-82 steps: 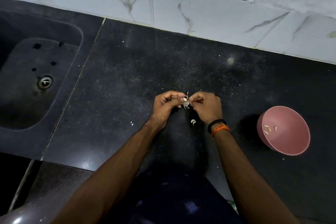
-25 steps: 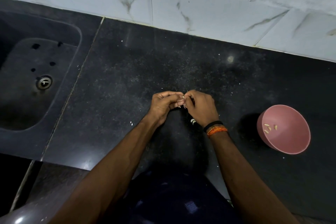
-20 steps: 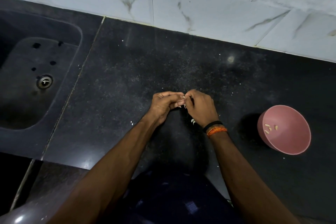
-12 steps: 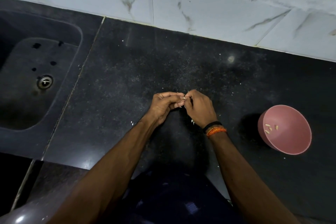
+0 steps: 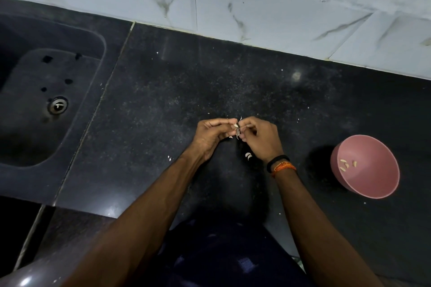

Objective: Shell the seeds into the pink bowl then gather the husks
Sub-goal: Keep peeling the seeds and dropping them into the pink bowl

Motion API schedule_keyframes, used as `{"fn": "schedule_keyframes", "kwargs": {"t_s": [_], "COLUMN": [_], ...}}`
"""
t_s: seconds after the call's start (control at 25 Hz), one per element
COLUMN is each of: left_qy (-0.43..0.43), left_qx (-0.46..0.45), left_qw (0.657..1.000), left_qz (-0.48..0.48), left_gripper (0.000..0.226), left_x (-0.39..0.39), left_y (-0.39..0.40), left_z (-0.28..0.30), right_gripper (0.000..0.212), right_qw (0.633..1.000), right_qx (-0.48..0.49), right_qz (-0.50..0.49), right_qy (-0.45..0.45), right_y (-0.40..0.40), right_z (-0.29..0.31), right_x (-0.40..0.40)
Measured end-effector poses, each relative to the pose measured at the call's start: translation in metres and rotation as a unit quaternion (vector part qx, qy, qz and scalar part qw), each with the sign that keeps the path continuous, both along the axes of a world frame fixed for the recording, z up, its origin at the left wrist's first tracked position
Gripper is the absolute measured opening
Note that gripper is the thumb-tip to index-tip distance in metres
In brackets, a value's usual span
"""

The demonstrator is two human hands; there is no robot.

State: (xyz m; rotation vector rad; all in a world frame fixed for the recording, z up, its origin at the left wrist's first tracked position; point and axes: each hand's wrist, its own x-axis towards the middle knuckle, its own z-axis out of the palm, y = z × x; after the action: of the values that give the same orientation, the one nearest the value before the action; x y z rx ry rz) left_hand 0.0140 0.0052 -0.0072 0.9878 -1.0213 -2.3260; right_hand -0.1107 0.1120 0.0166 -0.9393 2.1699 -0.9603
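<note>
The seed (image 5: 237, 128) pinched between the left hand (image 5: 213, 134) and right hand (image 5: 261, 138) was too small to read — fingers hid most of it. Both elbows ran off the bottom edge.

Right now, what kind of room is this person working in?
Most likely a home kitchen: a dark stone countertop with a sunken sink and drain, white marble-look wall tiles behind, and a pink bowl holding a few shelled seeds.
</note>
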Motion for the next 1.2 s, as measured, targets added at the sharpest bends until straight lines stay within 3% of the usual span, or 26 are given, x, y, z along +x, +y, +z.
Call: {"fn": "schedule_keyframes", "kwargs": {"t_s": [0.12, 0.32, 0.4, 0.52, 0.6, 0.72, 1.2], "left_qy": [-0.005, -0.017, -0.01, 0.0, 0.004, 0.008, 0.03], "left_qx": [-0.027, -0.078, -0.077, -0.063, -0.056, -0.051, -0.065], "left_qw": [1.0, 0.997, 0.997, 0.998, 0.998, 0.998, 0.997], "left_qz": [0.007, 0.017, 0.015, 0.012, 0.013, 0.018, 0.038], "left_gripper": [0.018, 0.018, 0.022, 0.027, 0.03, 0.031, 0.026], "left_x": [-0.002, -0.001, 0.0, 0.002, 0.003, 0.003, 0.003], "left_y": [0.003, 0.007, 0.008, 0.007, 0.007, 0.008, 0.013], "left_z": [-0.001, -0.005, -0.005, -0.006, -0.006, -0.006, -0.004], "right_gripper": [0.015, 0.011, 0.013, 0.011, 0.014, 0.025, 0.01], "right_qw": [0.994, 0.992, 0.994, 0.995, 0.991, 0.995, 0.989], "right_qx": [-0.024, -0.022, -0.007, 0.044, 0.04, 0.01, -0.058], "right_qz": [-0.046, -0.049, -0.063, -0.048, -0.022, 0.007, 0.078], "right_qy": [-0.099, -0.116, -0.089, 0.076, 0.124, 0.099, 0.116], "right_y": [-0.001, -0.005, -0.007, -0.005, -0.003, -0.001, 0.004], "right_z": [0.008, 0.012, 0.011, 0.009, 0.011, 0.012, 0.011], "right_x": [0.002, 0.002, 0.001, -0.004, -0.005, -0.007, -0.007]}}
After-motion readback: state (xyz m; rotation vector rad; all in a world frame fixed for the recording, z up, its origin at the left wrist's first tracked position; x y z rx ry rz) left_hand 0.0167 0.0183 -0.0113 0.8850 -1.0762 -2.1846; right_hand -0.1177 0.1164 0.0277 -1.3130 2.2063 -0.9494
